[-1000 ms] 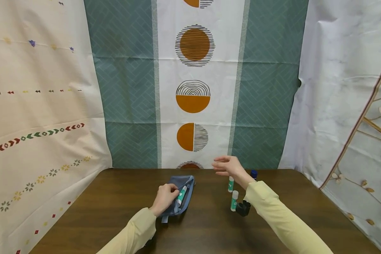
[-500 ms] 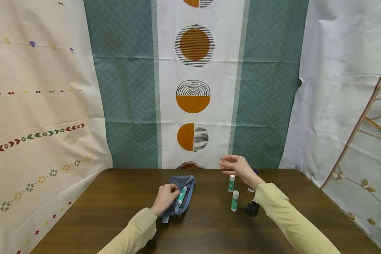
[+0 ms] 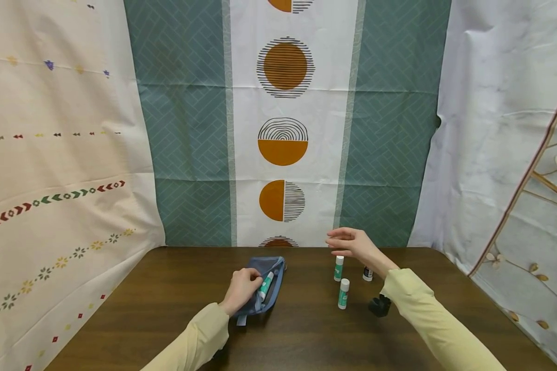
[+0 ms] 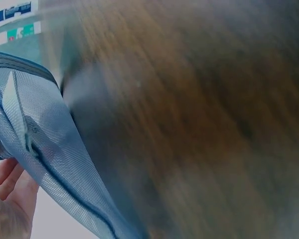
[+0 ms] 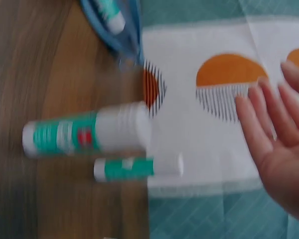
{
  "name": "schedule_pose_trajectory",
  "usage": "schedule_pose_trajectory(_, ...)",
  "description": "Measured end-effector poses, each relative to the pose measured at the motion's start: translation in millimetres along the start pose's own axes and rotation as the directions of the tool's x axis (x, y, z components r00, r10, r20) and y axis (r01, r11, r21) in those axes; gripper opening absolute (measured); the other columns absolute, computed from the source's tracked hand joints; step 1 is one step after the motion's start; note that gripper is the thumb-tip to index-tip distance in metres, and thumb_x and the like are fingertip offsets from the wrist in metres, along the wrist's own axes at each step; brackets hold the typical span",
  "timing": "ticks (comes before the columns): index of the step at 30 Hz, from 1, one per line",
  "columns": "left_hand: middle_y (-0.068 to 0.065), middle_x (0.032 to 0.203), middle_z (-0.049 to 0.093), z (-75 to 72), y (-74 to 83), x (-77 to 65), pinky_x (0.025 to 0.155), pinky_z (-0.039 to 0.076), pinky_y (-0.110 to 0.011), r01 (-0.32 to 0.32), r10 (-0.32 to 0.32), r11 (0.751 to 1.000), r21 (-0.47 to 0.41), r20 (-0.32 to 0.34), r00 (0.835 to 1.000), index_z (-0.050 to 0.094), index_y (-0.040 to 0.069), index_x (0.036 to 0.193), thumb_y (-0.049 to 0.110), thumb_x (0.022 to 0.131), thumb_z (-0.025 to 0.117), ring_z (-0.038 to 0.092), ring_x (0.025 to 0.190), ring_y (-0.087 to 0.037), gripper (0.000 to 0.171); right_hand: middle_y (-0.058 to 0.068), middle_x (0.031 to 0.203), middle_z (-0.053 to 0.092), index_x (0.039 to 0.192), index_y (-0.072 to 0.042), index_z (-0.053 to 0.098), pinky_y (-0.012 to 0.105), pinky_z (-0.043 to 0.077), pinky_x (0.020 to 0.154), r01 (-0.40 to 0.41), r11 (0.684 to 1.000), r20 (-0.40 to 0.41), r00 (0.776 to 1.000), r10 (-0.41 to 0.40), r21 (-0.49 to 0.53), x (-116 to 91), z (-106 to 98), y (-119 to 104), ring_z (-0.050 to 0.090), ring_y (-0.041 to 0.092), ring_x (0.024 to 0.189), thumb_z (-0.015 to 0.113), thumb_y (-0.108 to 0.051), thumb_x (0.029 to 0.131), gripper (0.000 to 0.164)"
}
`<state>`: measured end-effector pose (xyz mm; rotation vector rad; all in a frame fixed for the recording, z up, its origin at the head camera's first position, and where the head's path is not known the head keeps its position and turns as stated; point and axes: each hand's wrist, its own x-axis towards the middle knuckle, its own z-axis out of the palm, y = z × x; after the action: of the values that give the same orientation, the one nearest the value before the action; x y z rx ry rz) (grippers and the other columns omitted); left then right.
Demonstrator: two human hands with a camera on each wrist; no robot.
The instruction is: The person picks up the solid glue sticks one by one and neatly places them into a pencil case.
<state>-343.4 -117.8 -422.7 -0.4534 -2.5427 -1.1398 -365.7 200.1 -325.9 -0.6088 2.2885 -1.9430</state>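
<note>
The left hand [image 3: 241,290] pinches the pouch [image 3: 261,264]; toward its two o'clock, the right hand [image 3: 356,245] hangs loosely spread near glue sticks [image 3: 338,269].

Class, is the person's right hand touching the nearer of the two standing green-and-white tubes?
Apart. The right wrist view shows white cloth between the right hand and the nearer tube.

Green glue stick [image 3: 266,286] in blue pouch [image 3: 276,289]
</note>
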Motion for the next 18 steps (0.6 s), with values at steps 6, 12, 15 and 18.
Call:
schedule_pose_trajectory(6, -0.002, 0.075, 0.06, -0.7, 0.0, -0.5, 0.058, 0.044, -0.028, -0.002, 0.002, 1.0, 0.005, -0.003, 1.0, 0.068, 0.0, 0.085, 0.005, 0.082, 0.057, 0.051, 0.065, -0.013, 0.012, 0.022, 0.113, 0.054, 0.119, 0.009, 0.048, 0.041, 0.043, 0.081, 0.036, 0.999, 0.076, 0.996, -0.037, 0.007, -2, -16, 11, 0.055, 0.031, 0.1, 0.061, -0.009, 0.085, 0.04)
schedule_pose_trajectory(12, -0.001, 0.074, 0.06, -1.2, 1.2, -0.8, 0.057, 0.044, -0.028, 0.003, -0.003, 1.0, 0.003, 0.001, 1.0, 0.067, 0.0, 0.084, 0.004, 0.081, 0.057, 0.05, 0.064, -0.013, 0.012, 0.027, 0.116, 0.051, 0.12, 0.01, 0.047, 0.041, 0.043, 0.081, 0.065, 0.997, 0.115, 0.991, -0.069, 0.039, -5, -23, 16, 0.051, 0.037, 0.104, 0.059, -0.008, 0.087, 0.04)
schedule_pose_trajectory(15, -0.001, 0.073, 0.059, -1.4, 1.3, -1.0, 0.057, 0.044, -0.027, 0.005, -0.005, 1.0, 0.0, 0.002, 1.0, 0.067, 0.0, 0.083, 0.004, 0.081, 0.057, 0.05, 0.063, -0.013, 0.012, 0.031, 0.117, 0.048, 0.12, 0.011, 0.045, 0.045, 0.041, 0.083, 0.083, 0.994, 0.145, 0.985, -0.093, 0.074, -6, -29, 19, 0.046, 0.045, 0.107, 0.057, -0.007, 0.088, 0.039)
schedule_pose_trajectory(18, -0.001, 0.072, 0.059, -1.9, 1.9, -1.5, 0.056, 0.044, -0.027, -0.004, 0.005, 1.0, 0.002, -0.006, 1.0, 0.067, -0.001, 0.083, 0.004, 0.081, 0.057, 0.05, 0.063, -0.012, 0.012, 0.031, 0.116, 0.048, 0.121, 0.013, 0.043, 0.049, 0.038, 0.085, 0.091, 0.992, 0.177, 0.979, -0.105, 0.083, -7, -34, 22, 0.045, 0.045, 0.107, 0.056, -0.007, 0.088, 0.041)
